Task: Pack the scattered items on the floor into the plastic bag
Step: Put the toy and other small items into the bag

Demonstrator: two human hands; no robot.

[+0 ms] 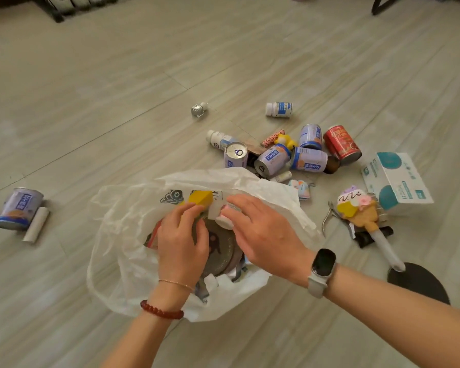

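Floor: pale wood-look planks [117, 83]; all items lie directly on it, dark furniture legs at the far edge.
Plastic bag: white translucent plastic bag [122, 235] lies open on the floor in front of the person, mouth toward them, already part-filled; a round grey printed lid or tin [221, 251] shows inside.
Left hand: left hand [182, 235] is over the bag mouth, fingers curled round a small yellow box [201, 199].
Right hand: right hand [260, 235], smartwatch on the wrist, is just beside the left, fingers bent over a small white-and-pink item [223, 219]; whether it truly grips or only presses cannot be told.
Step in hand: judged as seating two small items into the bag.
Progress: roughly early to midway; most items remain outside.
Next move: release both items inside, then reach to the cluster beyond and to the right of the bag; the bag mouth likely needs one hand to hold it open.
Remaining items: several lilac-blue cans [272, 159], a red can [341, 144], white pill bottle [279, 109], small glass bottle [198, 110], teal-and-white box [397, 181], ice-cream-shaped toy [356, 211], nail nippers [329, 219]; one stray can [17, 208] with a white roll [36, 224] far left.
Writing: cans carry Chinese characters, too blurred to read; bag print illegible; toy reads as a script "vivi", uncertain.
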